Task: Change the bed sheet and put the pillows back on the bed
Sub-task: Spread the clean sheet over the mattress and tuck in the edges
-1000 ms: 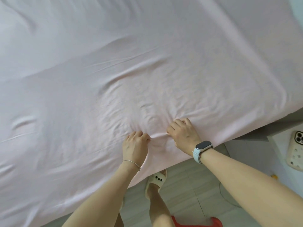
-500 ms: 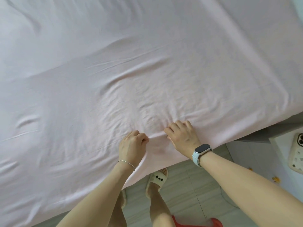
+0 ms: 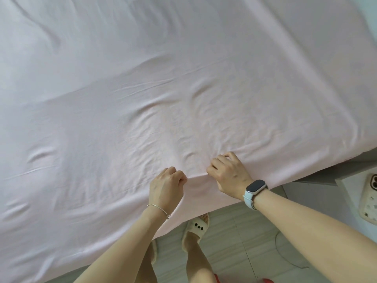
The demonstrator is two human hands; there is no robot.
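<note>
Both hands close together at bed's near edge: left hand (image 3: 168, 186) and right hand (image 3: 228, 173) each pinching a fold of pink bed sheet (image 3: 142, 88), which covers the whole mattress, wrinkled. Smartwatch (image 3: 256, 189) on right wrist, bracelet (image 3: 160, 210) on left. Slippered foot (image 3: 196, 226) on tiled floor (image 3: 244, 242) below.

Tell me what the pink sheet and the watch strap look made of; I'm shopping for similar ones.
The pink sheet looks like thin woven fabric, maybe cotton, matte: it holds fine creases and bunches where both hands pinch it. The watch strap looks like smooth pale-blue silicone or rubber, judging by its soft, even sheen.
</note>
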